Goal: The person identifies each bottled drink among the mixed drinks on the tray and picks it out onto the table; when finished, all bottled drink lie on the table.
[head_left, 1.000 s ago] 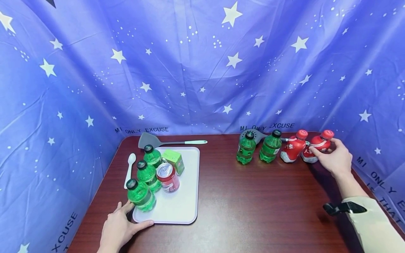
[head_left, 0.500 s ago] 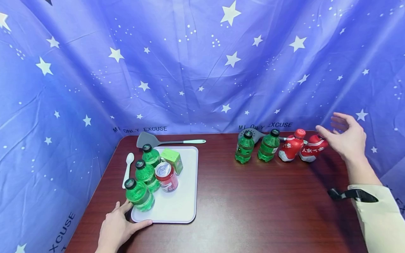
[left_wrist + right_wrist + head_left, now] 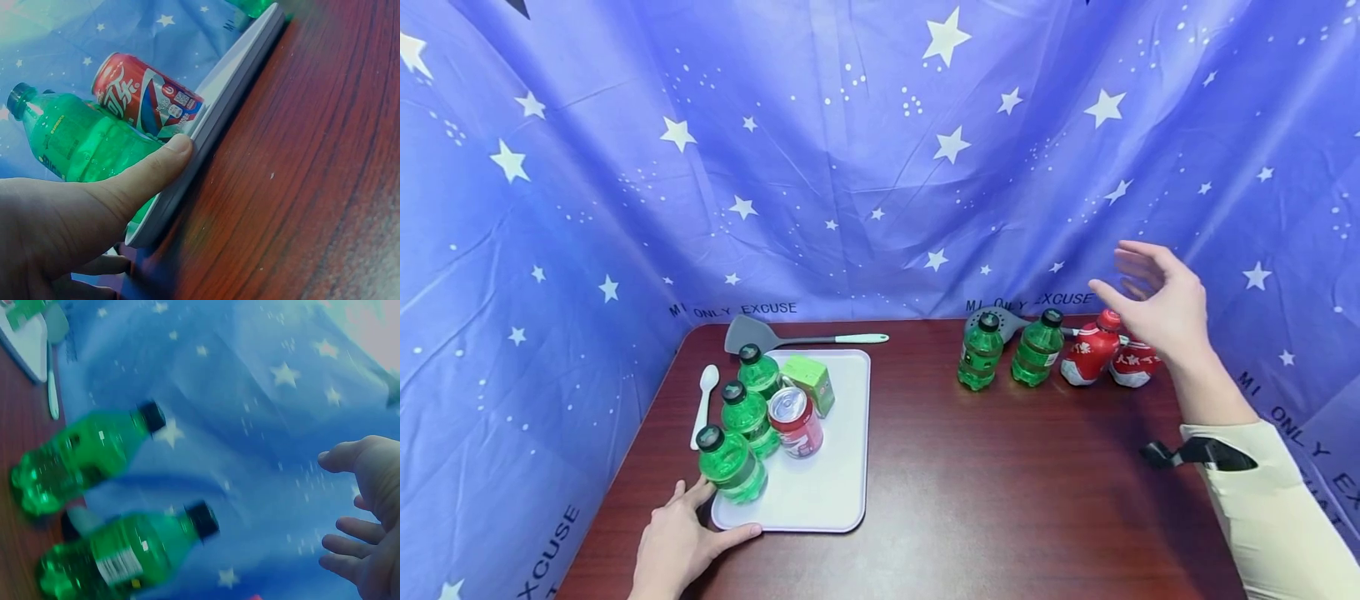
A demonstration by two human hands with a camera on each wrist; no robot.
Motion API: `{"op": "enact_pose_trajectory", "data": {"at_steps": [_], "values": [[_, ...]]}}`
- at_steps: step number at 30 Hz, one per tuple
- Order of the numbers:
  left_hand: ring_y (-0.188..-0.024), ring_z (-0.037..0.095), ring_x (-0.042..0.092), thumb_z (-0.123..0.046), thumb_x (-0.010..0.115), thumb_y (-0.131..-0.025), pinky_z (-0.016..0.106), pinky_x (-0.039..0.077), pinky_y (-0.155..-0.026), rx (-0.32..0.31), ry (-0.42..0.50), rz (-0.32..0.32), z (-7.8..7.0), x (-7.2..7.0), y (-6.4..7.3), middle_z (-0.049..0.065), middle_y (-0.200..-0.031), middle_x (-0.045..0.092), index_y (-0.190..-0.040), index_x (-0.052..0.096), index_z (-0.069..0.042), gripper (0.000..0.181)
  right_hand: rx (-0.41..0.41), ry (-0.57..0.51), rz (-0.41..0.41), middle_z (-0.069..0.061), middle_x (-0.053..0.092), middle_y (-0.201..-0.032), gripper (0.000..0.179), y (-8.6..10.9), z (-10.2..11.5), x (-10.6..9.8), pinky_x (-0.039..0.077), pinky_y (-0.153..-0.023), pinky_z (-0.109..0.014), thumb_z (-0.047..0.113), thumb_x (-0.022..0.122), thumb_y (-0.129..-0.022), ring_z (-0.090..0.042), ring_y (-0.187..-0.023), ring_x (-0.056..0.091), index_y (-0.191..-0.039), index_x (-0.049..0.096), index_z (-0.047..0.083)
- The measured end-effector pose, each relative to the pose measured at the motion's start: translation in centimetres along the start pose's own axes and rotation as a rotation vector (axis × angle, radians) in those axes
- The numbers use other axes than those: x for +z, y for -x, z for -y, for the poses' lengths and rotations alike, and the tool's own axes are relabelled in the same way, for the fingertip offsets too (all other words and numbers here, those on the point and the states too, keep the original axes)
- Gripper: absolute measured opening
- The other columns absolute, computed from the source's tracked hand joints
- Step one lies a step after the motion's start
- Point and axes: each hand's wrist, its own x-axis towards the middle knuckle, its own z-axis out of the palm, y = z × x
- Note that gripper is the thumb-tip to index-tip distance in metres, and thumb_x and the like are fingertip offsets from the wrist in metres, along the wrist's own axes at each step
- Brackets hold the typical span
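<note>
My left hand (image 3: 676,540) rests at the near left corner of the white tray (image 3: 831,496), its thumb along the rim in the left wrist view. Green bottles with black caps (image 3: 733,471) stand in a row on the tray's left side, beside a red cola can (image 3: 797,423) and a green drink carton (image 3: 810,384). My right hand (image 3: 1165,304) is raised with spread fingers and holds nothing. It overlaps two red bottles (image 3: 1088,354) in the head view, hiding the cap of the rightmost. Left of these stand two more green bottles (image 3: 1037,347).
Behind the tray lies a grey spatula (image 3: 752,332) with a pale handle. A white spoon (image 3: 705,407) is on the table (image 3: 1000,483) left of the tray. A grey slotted utensil (image 3: 1011,321) lies behind the right-hand bottles. A starry curtain (image 3: 850,167) encloses the table.
My right hand has let go of the rightmost red bottle, risen, then moved left over the red bottles. The left hand has stayed at the tray corner.
</note>
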Motion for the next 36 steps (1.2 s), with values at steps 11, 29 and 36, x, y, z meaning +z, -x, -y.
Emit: {"op": "enact_pose_trajectory", "data": {"at_steps": [11, 29, 36], "values": [[-0.145, 0.061, 0.043, -0.087, 0.083, -0.059, 0.081, 0.045, -0.1, 0.011, -0.013, 0.001, -0.1, -0.2, 0.0, 0.031, -0.154, 0.051, -0.15, 0.059, -0.003, 0.126, -0.102, -0.036, 0.109, 0.003, 0.074, -0.135, 0.064, 0.8, 3.7, 3.9, 0.055, -0.099, -0.012, 0.014, 0.09, -0.086, 0.009, -0.113, 0.068, -0.144, 0.064, 0.019], [-0.143, 0.062, 0.044, -0.086, 0.083, -0.059, 0.079, 0.049, -0.099, -0.008, -0.011, 0.016, -0.1, -0.1, 0.0, 0.033, -0.153, 0.05, -0.152, 0.055, -0.002, 0.129, -0.189, -0.21, 0.242, -0.014, 0.071, -0.14, 0.061, 0.1, 7.8, 10.4, 0.056, -0.111, -0.037, 0.008, 0.087, -0.088, -0.034, -0.13, 0.07, -0.144, 0.064, 0.012], [-0.144, 0.063, 0.042, -0.086, 0.084, -0.059, 0.079, 0.047, -0.1, -0.018, 0.01, 0.027, -0.1, 0.0, -0.1, 0.033, -0.153, 0.052, -0.152, 0.056, -0.002, 0.128, -0.257, -0.267, 0.311, -0.014, 0.073, -0.138, 0.06, 1.0, 8.7, 13.5, 0.055, -0.112, -0.043, 0.008, 0.088, -0.087, -0.035, -0.13, 0.069, -0.142, 0.065, 0.009]]}}
